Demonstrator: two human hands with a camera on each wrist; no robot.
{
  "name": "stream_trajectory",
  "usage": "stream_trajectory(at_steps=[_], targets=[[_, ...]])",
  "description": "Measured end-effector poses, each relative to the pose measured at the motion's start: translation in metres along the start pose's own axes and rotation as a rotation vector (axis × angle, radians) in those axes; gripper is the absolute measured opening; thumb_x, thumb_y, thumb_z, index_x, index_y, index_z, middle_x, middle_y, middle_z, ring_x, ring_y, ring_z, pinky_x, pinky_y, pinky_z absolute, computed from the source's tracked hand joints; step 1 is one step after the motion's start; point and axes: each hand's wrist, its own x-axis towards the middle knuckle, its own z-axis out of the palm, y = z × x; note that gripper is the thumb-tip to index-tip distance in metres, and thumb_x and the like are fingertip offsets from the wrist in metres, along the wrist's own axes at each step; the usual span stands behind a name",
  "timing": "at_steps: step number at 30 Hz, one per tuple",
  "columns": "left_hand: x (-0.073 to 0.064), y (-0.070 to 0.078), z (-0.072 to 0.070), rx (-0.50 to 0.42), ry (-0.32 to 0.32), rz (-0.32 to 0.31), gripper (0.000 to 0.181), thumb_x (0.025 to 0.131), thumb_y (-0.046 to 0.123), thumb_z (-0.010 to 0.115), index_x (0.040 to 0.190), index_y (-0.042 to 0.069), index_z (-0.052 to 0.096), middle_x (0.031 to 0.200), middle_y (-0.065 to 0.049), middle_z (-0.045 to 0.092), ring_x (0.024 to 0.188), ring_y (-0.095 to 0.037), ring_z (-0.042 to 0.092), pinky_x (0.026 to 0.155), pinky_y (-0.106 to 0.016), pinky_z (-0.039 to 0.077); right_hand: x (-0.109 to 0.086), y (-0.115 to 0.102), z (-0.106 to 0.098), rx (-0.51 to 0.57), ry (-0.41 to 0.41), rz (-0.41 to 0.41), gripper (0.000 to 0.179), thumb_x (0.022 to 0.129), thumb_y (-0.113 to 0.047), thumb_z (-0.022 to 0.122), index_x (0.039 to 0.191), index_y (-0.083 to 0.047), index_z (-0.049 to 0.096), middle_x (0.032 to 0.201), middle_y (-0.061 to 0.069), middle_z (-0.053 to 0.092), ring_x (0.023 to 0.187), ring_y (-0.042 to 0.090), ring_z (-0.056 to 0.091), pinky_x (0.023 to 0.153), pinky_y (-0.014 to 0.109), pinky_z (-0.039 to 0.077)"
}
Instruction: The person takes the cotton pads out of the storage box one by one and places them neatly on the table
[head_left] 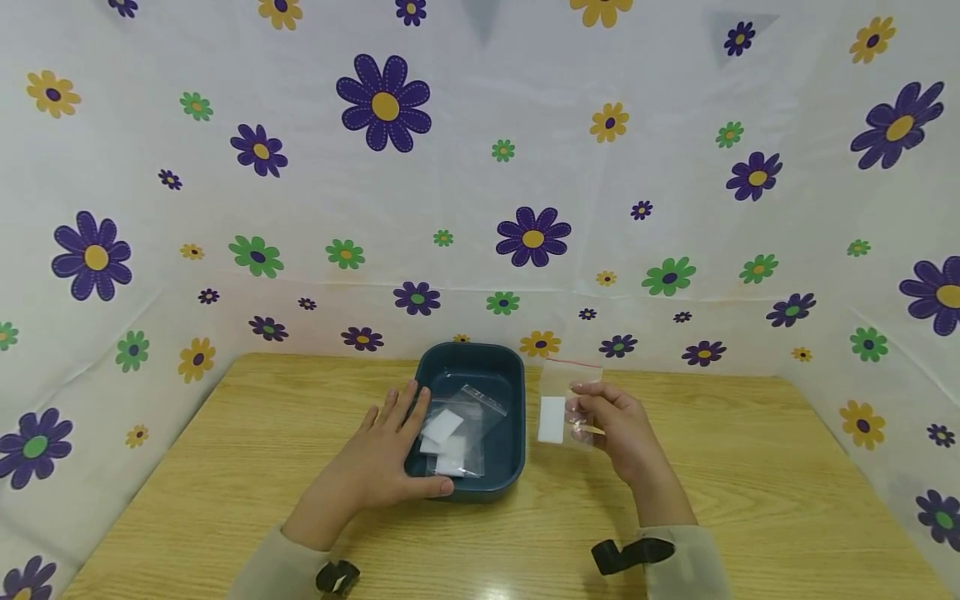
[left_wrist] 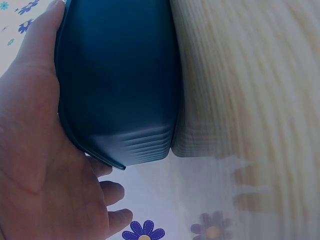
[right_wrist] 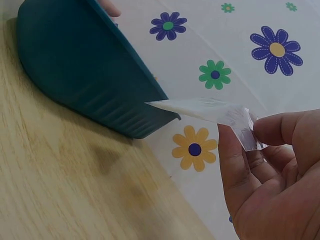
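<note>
A dark teal plastic bin [head_left: 512, 454] stands on the table, holding several clear zip bags [head_left: 468, 462] with white square pieces inside. My left hand [head_left: 386, 454] rests on the bin's left rim, fingers spread and fairly straight, thumb along the front edge. The left wrist view shows the palm [left_wrist: 35, 150] beside the bin's outer wall [left_wrist: 120, 75]. To the right of the bin, my right hand [head_left: 618, 425] pinches a clear zip bag [head_left: 555, 383] by its side. A white square piece lies inside that bag, and a red line runs along its top. In the right wrist view, the bag [right_wrist: 200, 107] is seen nearly edge-on, raised above the table.
The light wood table [head_left: 750, 467] extends to both sides of the bin. Behind it and at the sides hangs a white cloth [head_left: 465, 192] printed with purple, yellow and green flowers. Black straps [head_left: 633, 554] sit at both wrists over pale sleeves.
</note>
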Motion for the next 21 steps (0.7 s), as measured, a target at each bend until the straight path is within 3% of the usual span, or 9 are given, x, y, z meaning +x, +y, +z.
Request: stream_trajectory(at_steps=[9,21], targets=[[-0.002,0.000,0.000,-0.012,-0.003,0.004,0.128,0.070,0.089,0.055,0.162,0.013,0.009,0.168,-0.013,0.001,0.152,-0.043,0.007,0.120,-0.063,0.013,0.007,0.012,0.001,0.001,0.028,0.036,0.026,0.102,-0.011,0.051,0.121,0.000,0.065,0.092,-0.002,0.067,0.084,0.014,0.061,0.070,0.028,0.053],[-0.001,0.002,-0.002,-0.013,0.007,0.015,0.127,0.071,0.089,0.055,0.161,0.011,0.011,0.168,-0.014,0.003,0.152,-0.044,0.009,0.119,-0.063,0.015,0.015,0.025,0.004,-0.029,0.039,0.096,0.026,0.102,-0.012,0.052,0.121,-0.001,0.065,0.102,0.000,0.066,0.091,0.015,0.060,0.074,0.030,0.052]])
